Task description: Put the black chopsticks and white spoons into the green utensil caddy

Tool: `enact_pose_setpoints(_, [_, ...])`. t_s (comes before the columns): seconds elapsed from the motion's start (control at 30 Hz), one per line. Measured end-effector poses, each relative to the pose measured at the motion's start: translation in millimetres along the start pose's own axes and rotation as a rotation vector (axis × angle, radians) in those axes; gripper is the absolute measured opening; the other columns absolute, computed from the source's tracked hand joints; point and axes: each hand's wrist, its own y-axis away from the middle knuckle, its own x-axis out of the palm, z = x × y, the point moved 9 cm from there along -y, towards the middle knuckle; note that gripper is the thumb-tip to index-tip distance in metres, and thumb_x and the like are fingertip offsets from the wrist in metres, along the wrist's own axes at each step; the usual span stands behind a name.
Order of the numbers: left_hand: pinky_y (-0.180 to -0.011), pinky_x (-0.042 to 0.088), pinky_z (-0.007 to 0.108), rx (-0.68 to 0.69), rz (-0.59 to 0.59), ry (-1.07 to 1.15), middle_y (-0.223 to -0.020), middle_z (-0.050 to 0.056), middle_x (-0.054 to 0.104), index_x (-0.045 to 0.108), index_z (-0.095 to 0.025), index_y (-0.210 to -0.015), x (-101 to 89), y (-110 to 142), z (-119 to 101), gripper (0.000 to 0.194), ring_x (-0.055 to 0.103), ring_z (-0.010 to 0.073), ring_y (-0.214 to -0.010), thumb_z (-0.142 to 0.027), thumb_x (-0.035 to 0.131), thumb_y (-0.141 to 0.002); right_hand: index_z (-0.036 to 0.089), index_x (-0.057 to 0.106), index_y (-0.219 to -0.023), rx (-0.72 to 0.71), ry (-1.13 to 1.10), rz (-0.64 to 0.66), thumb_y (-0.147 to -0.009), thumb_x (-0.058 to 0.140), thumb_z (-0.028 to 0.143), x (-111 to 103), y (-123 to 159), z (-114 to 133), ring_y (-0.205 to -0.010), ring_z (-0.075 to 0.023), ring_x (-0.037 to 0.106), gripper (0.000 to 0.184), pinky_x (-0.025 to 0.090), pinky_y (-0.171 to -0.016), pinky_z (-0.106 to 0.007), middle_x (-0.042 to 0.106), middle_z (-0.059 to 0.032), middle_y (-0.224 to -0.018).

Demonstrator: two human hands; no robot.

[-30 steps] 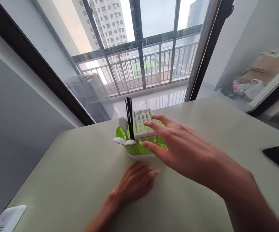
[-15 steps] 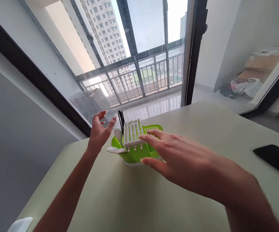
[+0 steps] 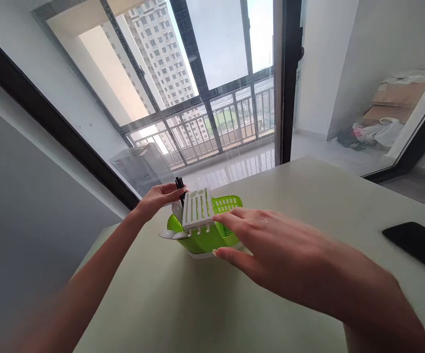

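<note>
A green utensil drainer (image 3: pixel 210 241) with a white slotted top (image 3: pixel 198 210) stands on the table. Black chopsticks (image 3: pixel 180 189) rise from its left part, and my left hand (image 3: pixel 158 198) has its thumb and fingers closed around their upper ends. White spoons (image 3: pixel 172 235) jut out over the rim at the near left, with another white spoon (image 3: pixel 177 211) upright beside the chopsticks. My right hand (image 3: pixel 271 238) is open at the drainer's right side, fingers stretched over it and thumb apart; whether the fingertips touch it I cannot tell.
The pale green table (image 3: pixel 183 309) reaches up to a glass door and window. A black phone (image 3: pixel 416 245) lies at the right. Beyond the glass, cardboard boxes (image 3: pixel 400 95) and plastic bags (image 3: pixel 387 131) are piled on the floor.
My left hand has come in from the left with fingers apart and closed on the chopsticks. The right hand has stayed almost in place, still open.
</note>
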Motion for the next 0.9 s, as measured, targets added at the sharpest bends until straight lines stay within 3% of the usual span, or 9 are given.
enact_pose_setpoints(0.13, [-0.104, 0.053, 0.036, 0.029, -0.048, -0.004, -0.116, 0.009, 0.081, 0.083, -0.022, -0.108, -5.9, 5, 0, 0.054, 0.073, 0.0296, -0.113, -0.059, 0.088, -0.07, 0.014, 0.066, -0.131, 0.001, 0.006, -0.001, -0.104, 0.059, 0.03, -2, 1, -1, -0.119, -0.026, 0.068, 0.033, 0.053, -0.11, -0.045, 0.075, -0.0096, -0.12])
enact_pose_setpoints(0.37, [-0.104, 0.055, 0.04, 0.029, -0.209, 0.044, -0.107, 0.01, 0.082, 0.084, -0.018, -0.104, -14.5, 10, 1, 0.062, 0.076, 0.0311, -0.105, -0.055, 0.096, -0.057, 0.013, 0.065, -0.131, -0.005, 0.003, 0.005, -0.103, 0.062, 0.03, -1, 0, -1, -0.12, -0.0244, 0.067, 0.034, 0.052, -0.11, -0.043, 0.075, -0.009, -0.12])
enact_pose_setpoints(0.9, [-0.099, 0.063, 0.048, 0.096, -0.25, 0.099, -0.103, 0.011, 0.083, 0.083, -0.015, -0.104, -7.4, 22, -10, 0.065, 0.078, 0.0331, -0.101, -0.057, 0.096, -0.056, 0.018, 0.061, -0.137, -0.065, 0.015, 0.135, -0.106, 0.056, 0.035, 9, -1, -8, -0.119, -0.0244, 0.069, 0.035, 0.057, -0.102, -0.041, 0.074, -0.0088, -0.126])
